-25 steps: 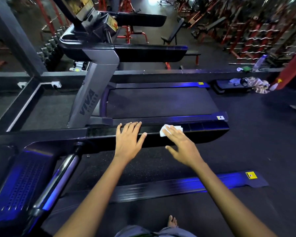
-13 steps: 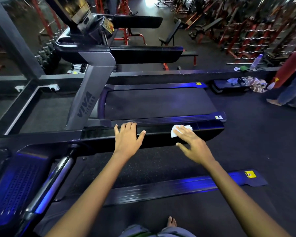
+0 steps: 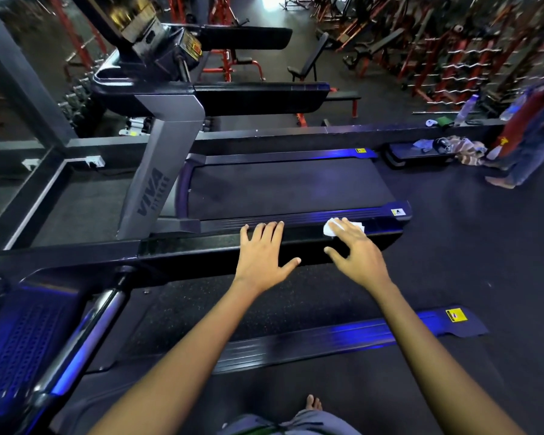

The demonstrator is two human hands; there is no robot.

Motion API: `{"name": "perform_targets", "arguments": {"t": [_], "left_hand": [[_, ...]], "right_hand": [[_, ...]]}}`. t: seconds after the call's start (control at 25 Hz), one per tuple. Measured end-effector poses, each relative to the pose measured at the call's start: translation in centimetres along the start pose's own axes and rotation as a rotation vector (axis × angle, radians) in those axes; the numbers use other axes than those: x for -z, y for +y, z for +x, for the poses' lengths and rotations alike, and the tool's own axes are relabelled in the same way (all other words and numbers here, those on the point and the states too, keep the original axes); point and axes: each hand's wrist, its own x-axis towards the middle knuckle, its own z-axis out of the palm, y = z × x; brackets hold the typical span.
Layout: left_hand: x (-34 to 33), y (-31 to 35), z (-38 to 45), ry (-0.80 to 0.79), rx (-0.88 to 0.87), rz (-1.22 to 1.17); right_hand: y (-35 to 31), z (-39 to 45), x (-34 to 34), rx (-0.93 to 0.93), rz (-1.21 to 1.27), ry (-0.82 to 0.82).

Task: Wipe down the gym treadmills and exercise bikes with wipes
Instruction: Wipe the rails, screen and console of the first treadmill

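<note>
**Head view: wipe pressed on treadmill handrail**

The white wipe (image 3: 343, 227) lies under the right hand (image 3: 355, 249), fingers straight, on the black handrail (image 3: 201, 249). The left hand (image 3: 263, 255) rests flat beside it, fingers released. Beyond stand another treadmill (image 3: 283, 186), dark rubber floor (image 3: 468, 252) and red racks (image 3: 437, 58).

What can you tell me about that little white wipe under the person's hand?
The wipe is a small, crumpled white sheet that looks like thin tissue or cloth. It lies on top of the black treadmill handrail, near its far end. The right hand presses it flat with straight fingers, covering most of it; only its edges show at the fingertips. The left hand rests on the rail beside it, not touching it.
</note>
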Motion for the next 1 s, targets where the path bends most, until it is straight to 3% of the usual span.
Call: {"name": "perform_targets", "arguments": {"t": [0.08,0.24,0.44,0.56,0.68,0.84,1.0], "left_hand": [[-0.2,0.1,-0.1,0.007,0.003,-0.009],[-0.2,0.2,-0.1,0.01,0.021,-0.048],[-0.4,0.2,-0.1,0.063,0.049,-0.06],[0.0,0.6,-0.1,0.045,0.055,-0.044],[0.7,1.0,0.1,-0.027,0.08,-0.041],[1.6,3.0,1.9,-0.05,0.02,-0.209],[0.8,6.3,3.2,-0.063,-0.083,-0.184]], "right_hand": [[-1.4,0.2,-0.8,-0.008,-0.011,-0.022],[1.4,-2.3,1.1,0.171,0.02,-0.031],[1.8,0.5,1.2,-0.108,0.029,0.052],[1.2,-0.6,0.6,0.04,0.031,-0.027],[4.7,-2.3,2.4,0.149,0.028,-0.024],[3.9,0.5,2.3,-0.166,0.065,0.074],[4.3,-0.8,2.3,0.102,0.035,-0.025]]}}
